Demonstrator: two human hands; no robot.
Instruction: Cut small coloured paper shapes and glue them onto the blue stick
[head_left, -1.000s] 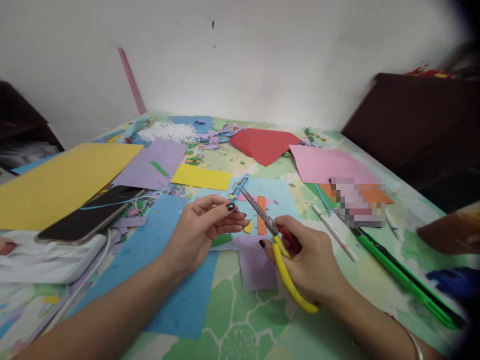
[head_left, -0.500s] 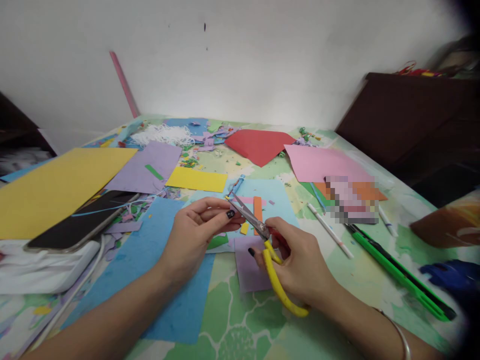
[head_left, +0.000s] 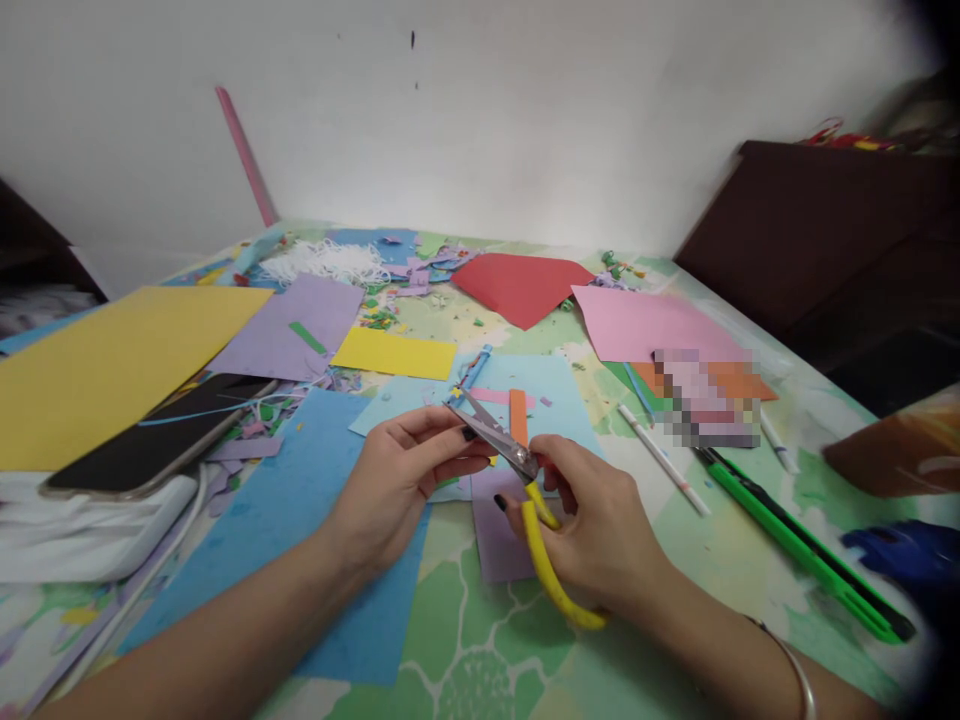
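My right hand [head_left: 600, 510] is closed around the yellow handles of a pair of scissors [head_left: 555, 570], whose blades point up and to the left, slightly parted. The thumb and fingers of my left hand [head_left: 412, 470] pinch a tiny scrap of purple paper [head_left: 489, 417] that shows beside the blades; most of it is hidden. Under the blades and hands lies a light blue sheet [head_left: 562, 400], bearing an orange paper strip [head_left: 518, 412], a pink strip [head_left: 495, 397] and a blue pen [head_left: 475, 367]. A purple paper square [head_left: 499, 545] sits partly beneath my right hand.
To the left are a blue sheet [head_left: 300, 520], a phone [head_left: 157, 435], a white power strip [head_left: 112, 530] and a large yellow sheet [head_left: 135, 370]. Red [head_left: 521, 285] and pink paper [head_left: 660, 325] lie farther back. A green cutter [head_left: 802, 540] and a white pen [head_left: 664, 460] are at right.
The scissors and left fingertips have come slightly closer together, the blades now crossing in front of the fingertips. The whole view has shifted a little.
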